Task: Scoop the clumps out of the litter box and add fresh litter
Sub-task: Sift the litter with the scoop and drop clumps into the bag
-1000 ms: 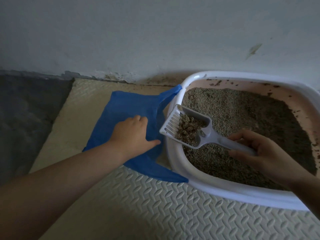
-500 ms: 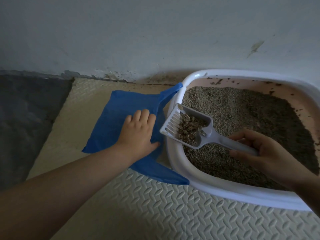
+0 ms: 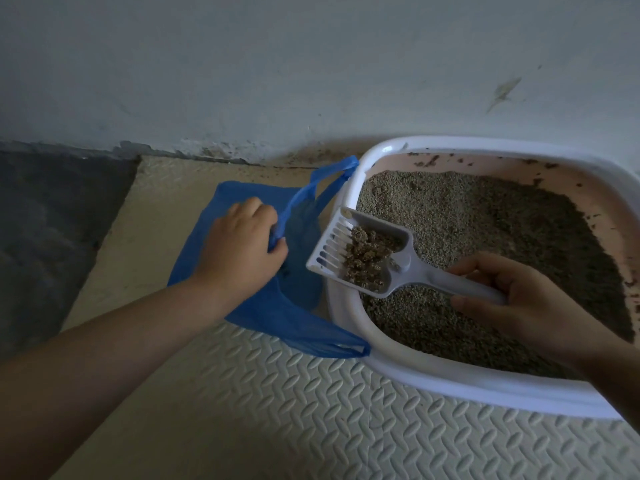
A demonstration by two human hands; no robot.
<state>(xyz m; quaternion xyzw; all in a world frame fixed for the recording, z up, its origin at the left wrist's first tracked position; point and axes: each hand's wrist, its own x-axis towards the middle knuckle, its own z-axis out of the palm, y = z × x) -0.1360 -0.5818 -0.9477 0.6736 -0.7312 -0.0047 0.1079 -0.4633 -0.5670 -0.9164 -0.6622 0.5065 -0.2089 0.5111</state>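
Observation:
A white-rimmed litter box [image 3: 460, 384] with pink inner walls sits on the right, filled with grey litter [image 3: 485, 223]. My right hand [image 3: 512, 303] grips the handle of a white slotted scoop [image 3: 332, 244], held over the box's left rim. Brown clumps [image 3: 367, 258] lie in the scoop. A blue plastic bag [image 3: 294, 320] lies on the mat just left of the box. My left hand [image 3: 242, 251] pinches the bag's upper layer near its handle and lifts it, so the mouth gapes beside the scoop.
A cream textured foam mat [image 3: 277, 427] covers the floor under the bag and box. Dark grey floor [image 3: 45, 230] lies to the left. A pale wall [image 3: 277, 71] runs along the back, close behind the box, with dirt along its base.
My left hand went from lying flat on the bag to pinching its top layer and pulling it up and left, opening the mouth. The scoop stayed over the rim with its clumps.

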